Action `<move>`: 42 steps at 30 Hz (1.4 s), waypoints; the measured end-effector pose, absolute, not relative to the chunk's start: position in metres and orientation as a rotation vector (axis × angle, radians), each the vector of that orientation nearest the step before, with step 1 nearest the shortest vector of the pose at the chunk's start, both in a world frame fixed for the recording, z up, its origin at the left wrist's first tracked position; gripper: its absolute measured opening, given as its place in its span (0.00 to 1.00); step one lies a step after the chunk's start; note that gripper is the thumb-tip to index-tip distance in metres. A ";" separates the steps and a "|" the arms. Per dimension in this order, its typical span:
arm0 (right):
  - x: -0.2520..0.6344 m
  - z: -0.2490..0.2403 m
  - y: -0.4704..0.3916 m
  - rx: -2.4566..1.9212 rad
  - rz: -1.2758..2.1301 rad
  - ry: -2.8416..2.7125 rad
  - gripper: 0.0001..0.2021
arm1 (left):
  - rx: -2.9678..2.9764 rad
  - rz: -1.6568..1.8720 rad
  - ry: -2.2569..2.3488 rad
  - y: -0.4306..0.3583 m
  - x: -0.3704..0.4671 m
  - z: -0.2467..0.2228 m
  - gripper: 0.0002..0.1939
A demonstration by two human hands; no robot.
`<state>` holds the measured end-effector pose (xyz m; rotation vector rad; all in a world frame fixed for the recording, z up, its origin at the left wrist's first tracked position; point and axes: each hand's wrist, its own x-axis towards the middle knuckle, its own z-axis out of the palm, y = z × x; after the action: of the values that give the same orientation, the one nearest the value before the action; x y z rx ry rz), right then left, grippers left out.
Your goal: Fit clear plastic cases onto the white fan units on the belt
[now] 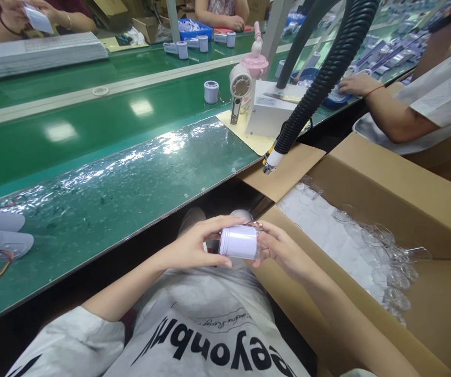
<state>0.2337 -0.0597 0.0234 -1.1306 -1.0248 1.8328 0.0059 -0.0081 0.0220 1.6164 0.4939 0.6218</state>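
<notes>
Above my lap, a lavender cylindrical fan housing lies sideways between my two hands. My left hand grips its left end, thumb below and fingers over the top. Around its right end are the fingers of my right hand, where a clear plastic edge shows and thin wires run along the top. Part of a rounded, translucent thing shows just behind the housing; I cannot make out what it is. Two similar fan housings with wires rest at the left end of the bench.
An open cardboard box with clear plastic covers stands at my right. A black ribbed hose hangs over its corner. Another housing sits on the green conveyor, near a handheld fan. A co-worker's arm is at right.
</notes>
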 end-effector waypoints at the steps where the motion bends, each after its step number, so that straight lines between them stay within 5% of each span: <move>1: 0.232 0.022 -0.060 -1.134 1.860 -0.999 0.23 | 1.618 0.622 0.497 -0.008 0.006 0.022 0.41; 23: 0.227 -0.004 -0.034 -1.101 2.080 -0.451 0.32 | 1.216 0.565 0.443 0.033 0.025 -0.003 0.46; 31: 0.251 -0.040 0.030 -1.045 1.785 -0.312 0.28 | 1.278 0.416 0.498 0.123 0.092 -0.008 0.40; 37: 0.260 -0.045 0.045 -1.039 1.825 -0.321 0.32 | 1.358 0.369 0.506 0.142 0.105 -0.003 0.30; 42: 0.258 -0.031 0.030 -1.094 1.952 -0.361 0.31 | 1.376 0.353 0.552 0.121 0.084 0.002 0.32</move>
<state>0.2584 0.0297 -0.0307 -1.0942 -0.3606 1.9521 0.0836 0.1206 0.0016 1.3761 0.5516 0.3532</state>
